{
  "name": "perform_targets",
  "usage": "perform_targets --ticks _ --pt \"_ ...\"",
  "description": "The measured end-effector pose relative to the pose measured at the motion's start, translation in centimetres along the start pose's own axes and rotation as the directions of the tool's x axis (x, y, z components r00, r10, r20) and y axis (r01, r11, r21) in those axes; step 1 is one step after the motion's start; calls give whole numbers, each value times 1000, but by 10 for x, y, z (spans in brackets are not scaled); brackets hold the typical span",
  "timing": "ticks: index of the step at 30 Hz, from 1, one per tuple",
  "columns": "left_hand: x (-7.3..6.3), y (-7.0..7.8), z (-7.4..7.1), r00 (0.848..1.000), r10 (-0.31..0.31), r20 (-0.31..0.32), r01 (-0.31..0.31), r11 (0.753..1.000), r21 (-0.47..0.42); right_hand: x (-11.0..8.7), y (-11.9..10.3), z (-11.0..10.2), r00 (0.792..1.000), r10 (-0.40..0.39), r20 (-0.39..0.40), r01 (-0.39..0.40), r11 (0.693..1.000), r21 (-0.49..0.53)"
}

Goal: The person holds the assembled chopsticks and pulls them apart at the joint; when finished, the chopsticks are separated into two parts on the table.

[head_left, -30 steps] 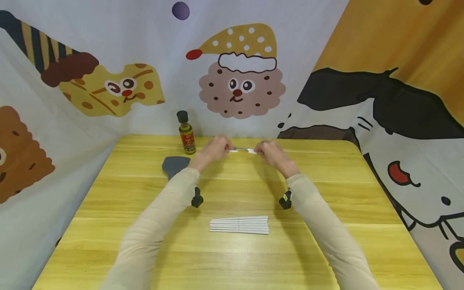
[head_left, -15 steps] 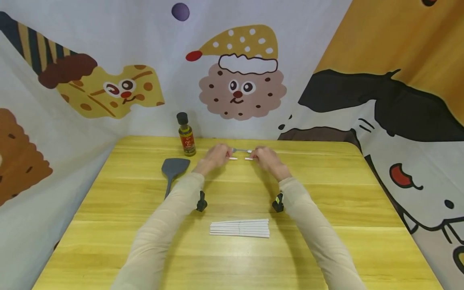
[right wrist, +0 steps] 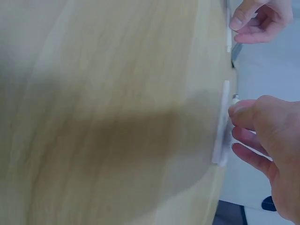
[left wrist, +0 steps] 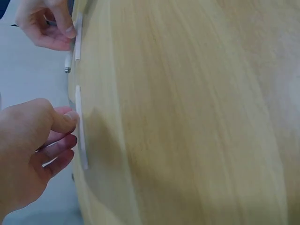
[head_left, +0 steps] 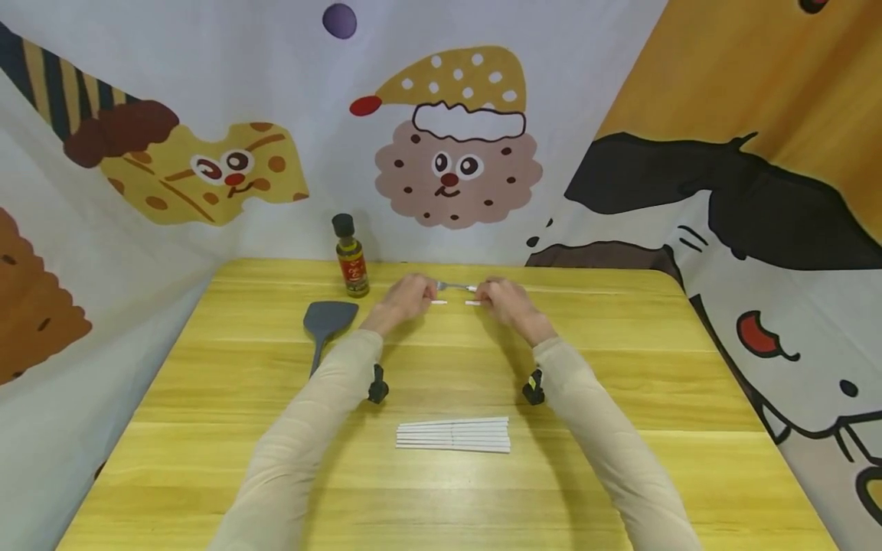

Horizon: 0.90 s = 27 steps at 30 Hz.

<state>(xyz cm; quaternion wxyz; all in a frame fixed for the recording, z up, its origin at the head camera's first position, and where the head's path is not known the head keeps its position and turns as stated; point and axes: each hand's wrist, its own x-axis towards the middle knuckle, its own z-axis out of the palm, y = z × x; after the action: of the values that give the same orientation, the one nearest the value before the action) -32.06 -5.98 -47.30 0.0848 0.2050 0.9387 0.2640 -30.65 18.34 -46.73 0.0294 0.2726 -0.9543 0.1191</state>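
At the far edge of the table, my left hand [head_left: 409,296] pinches a short white stick [left wrist: 82,131] between thumb and fingertips. Across a small gap, my right hand [head_left: 507,302] has its thumb and fingertips on a second white stick [right wrist: 221,122]. The two sticks lie nearly in line, close over the tabletop. Just behind them is a fork [head_left: 455,286], its grey tines beside the left hand. Its white handle [right wrist: 235,98] runs behind the right hand's fingers, which partly hide it.
Several white sticks [head_left: 452,435] lie side by side nearer the front of the wooden table [head_left: 620,459]. On the left are a grey spatula [head_left: 329,320], its handle partly behind the left sleeve, and a dark-capped bottle [head_left: 353,260]. A printed cloth [head_left: 276,76] hangs behind the table.
Both hands and their white sticks have come slightly nearer from the far edge, leaving the fork behind them. More of the spatula shows. Over the last half second they have hardly moved.
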Motion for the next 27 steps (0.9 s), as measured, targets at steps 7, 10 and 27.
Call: perform_targets --ticks 7,10,27 --pt "-17 9 -18 999 46 -24 -43 994 96 -13 -7 -19 994 -66 -84 69 997 31" --pt "-33 15 -28 994 111 -26 -106 985 136 -22 -12 -26 988 -99 -118 105 994 39" --pt "-146 38 -20 931 364 -29 -353 919 175 -86 -80 -37 975 -181 -130 189 980 55"
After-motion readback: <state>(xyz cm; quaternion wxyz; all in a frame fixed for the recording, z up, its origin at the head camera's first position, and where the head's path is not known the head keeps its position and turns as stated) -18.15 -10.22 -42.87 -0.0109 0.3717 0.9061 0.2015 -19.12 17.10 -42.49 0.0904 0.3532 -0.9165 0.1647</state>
